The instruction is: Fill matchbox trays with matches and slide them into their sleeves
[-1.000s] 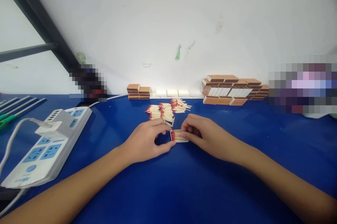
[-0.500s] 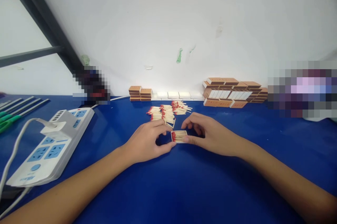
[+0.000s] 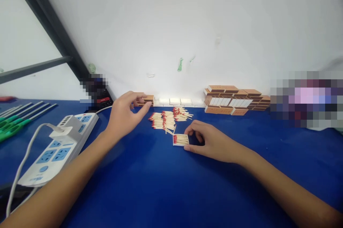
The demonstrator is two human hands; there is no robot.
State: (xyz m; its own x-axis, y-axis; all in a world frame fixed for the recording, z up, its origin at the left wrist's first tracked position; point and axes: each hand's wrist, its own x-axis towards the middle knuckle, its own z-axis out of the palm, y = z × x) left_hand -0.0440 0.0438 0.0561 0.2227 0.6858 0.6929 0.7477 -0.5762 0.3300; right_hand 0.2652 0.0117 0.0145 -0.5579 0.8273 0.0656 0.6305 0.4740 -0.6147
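A white matchbox tray (image 3: pixel 181 140), filled with red-headed matches, lies on the blue table. My right hand (image 3: pixel 205 138) grips its right end, the thumb at the near corner and the fingers at the far side. Over the left stack of brown matchbox sleeves (image 3: pixel 148 98) reaches my left hand (image 3: pixel 125 113), thumb and fingers apart, partly covering the stack; whether it touches a sleeve I cannot tell. Just beyond the tray lie piles of loose matches (image 3: pixel 167 119), a few of them stray near the tray's far left corner.
White trays (image 3: pixel 175 102) line the wall. A larger stack of matchboxes (image 3: pixel 233 100) stands at the back right. On the left are a white power strip (image 3: pixel 59 151) with a plugged-in adapter and cable, and green-handled tools (image 3: pixel 16 122). Blurred patches hide things at both sides.
My left hand has let go of the tray's left end and moved away, up and left, to the sleeve stack. My right hand stays at the tray. The view has tilted slightly.
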